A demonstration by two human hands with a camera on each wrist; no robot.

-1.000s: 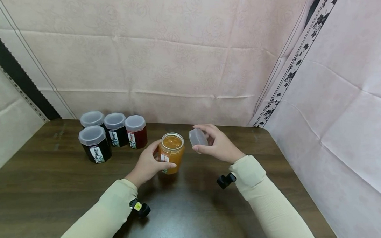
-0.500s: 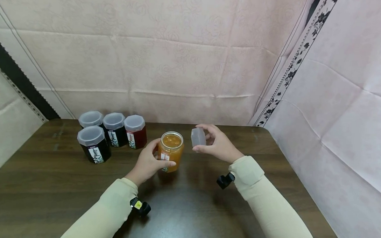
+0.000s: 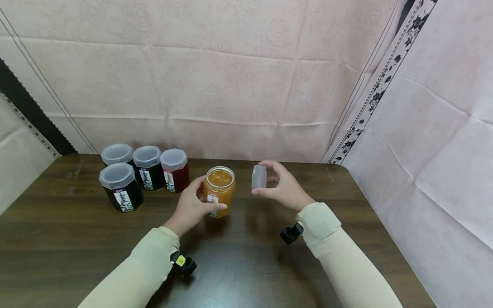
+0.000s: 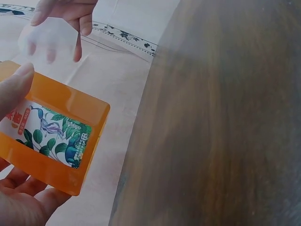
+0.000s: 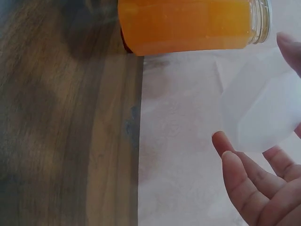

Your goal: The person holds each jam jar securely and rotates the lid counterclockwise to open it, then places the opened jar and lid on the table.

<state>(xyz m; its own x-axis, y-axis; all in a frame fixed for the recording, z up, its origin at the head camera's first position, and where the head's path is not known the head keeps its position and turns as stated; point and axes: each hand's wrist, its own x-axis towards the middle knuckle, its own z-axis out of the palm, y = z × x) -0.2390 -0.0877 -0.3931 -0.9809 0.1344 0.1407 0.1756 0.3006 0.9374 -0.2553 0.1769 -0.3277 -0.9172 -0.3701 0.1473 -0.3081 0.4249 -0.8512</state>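
My left hand (image 3: 190,210) grips an open glass jar (image 3: 224,193) of orange jam, thumb on the near side, fingers around the far side. The jar is upright and appears to hang slightly above the table. In the left wrist view its printed label (image 4: 49,132) faces the camera. To the right, my right hand (image 3: 285,188) holds a translucent octagonal plastic lid (image 3: 259,177) on edge between thumb and fingers, apart from the jar. In the right wrist view the lid (image 5: 263,110) lies below the jar's bare glass rim (image 5: 261,21).
Several lidded jars stand together at the back left of the dark wooden table (image 3: 56,238): a dark jar (image 3: 124,193) in front, a red jar (image 3: 177,176) on the right. Pale patterned cloth (image 3: 232,81) hangs behind the table and at both sides.
The jar in my left hand has risen and shifted slightly left. My right hand has moved a little right, and the lid has turned until it stands nearly edge-on to the head camera.
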